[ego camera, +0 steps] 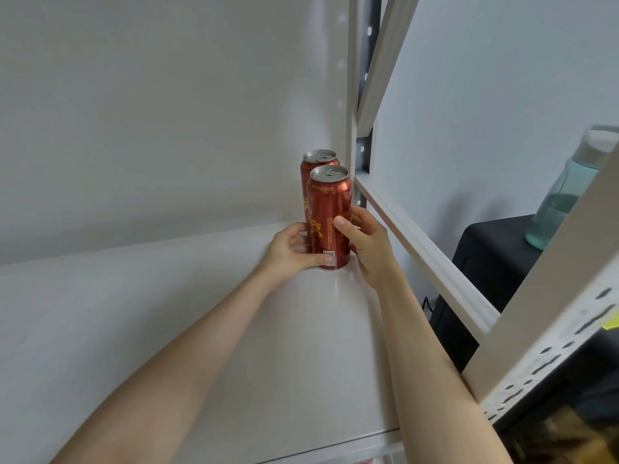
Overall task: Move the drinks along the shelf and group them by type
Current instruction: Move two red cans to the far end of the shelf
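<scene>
Two tall red beer cans stand upright at the far right corner of the white shelf point(187, 329). The front can point(330, 209) is held from both sides: my left hand point(291, 252) wraps its lower left side with the thumb across the base, and my right hand point(365, 246) grips its right side with the thumb on the front. The rear can point(316, 162) stands directly behind it, touching or nearly touching, mostly hidden.
The shelf's white upright post point(360, 95) and side rail point(425, 252) run along the right. Beyond the rail, a teal water bottle point(562, 192) stands on a black cabinet point(489, 262). A white wall backs the shelf.
</scene>
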The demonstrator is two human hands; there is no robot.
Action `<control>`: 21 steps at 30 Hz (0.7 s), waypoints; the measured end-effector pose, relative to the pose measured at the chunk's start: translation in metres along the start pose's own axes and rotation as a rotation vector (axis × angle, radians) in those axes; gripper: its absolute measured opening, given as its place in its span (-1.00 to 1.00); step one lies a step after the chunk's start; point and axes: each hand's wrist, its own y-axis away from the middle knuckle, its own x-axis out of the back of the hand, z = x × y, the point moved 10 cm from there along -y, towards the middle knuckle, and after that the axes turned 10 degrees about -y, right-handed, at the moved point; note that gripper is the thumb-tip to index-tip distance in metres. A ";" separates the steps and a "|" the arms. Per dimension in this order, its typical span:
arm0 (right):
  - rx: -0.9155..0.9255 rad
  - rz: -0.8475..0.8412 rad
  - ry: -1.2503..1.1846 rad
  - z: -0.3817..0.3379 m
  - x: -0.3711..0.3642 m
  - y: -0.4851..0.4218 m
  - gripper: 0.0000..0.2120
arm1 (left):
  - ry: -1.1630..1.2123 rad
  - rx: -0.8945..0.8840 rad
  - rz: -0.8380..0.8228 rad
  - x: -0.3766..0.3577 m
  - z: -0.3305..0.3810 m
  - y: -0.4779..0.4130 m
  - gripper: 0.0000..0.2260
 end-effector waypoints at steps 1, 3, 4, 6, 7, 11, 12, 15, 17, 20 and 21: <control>-0.002 0.000 0.004 0.000 0.000 0.000 -0.59 | -0.001 0.002 -0.002 0.000 0.000 0.000 -0.41; -0.002 -0.007 0.011 0.001 0.000 0.000 -0.63 | -0.004 0.004 -0.006 -0.001 -0.001 -0.001 -0.41; 0.000 -0.011 0.016 0.001 0.001 0.000 -0.66 | -0.008 0.005 -0.008 -0.001 -0.001 -0.001 -0.41; 0.001 -0.012 0.024 0.000 0.001 0.001 -0.70 | -0.016 0.007 -0.011 -0.001 -0.001 0.000 -0.41; -0.001 -0.009 0.029 0.000 0.002 0.001 -0.69 | -0.018 0.006 -0.013 -0.001 0.000 0.000 -0.42; -0.008 0.015 0.061 0.000 0.004 0.003 -0.64 | -0.038 -0.003 -0.025 -0.002 0.001 0.002 -0.41; -0.012 0.026 0.076 0.001 0.005 0.003 -0.63 | -0.056 -0.009 -0.026 -0.001 0.001 0.003 -0.42; -0.025 0.088 0.131 0.003 0.011 0.006 -0.54 | -0.159 -0.026 -0.015 0.006 0.000 0.007 -0.42; -0.021 0.140 0.199 0.003 0.017 0.010 -0.51 | -0.205 -0.019 -0.001 0.012 -0.003 0.012 -0.41; -0.015 0.233 0.323 0.003 0.026 0.019 -0.51 | -0.273 0.016 0.049 0.026 -0.007 0.022 -0.40; -0.013 0.275 0.376 0.002 0.029 0.024 -0.50 | -0.305 0.027 0.067 0.032 -0.008 0.026 -0.39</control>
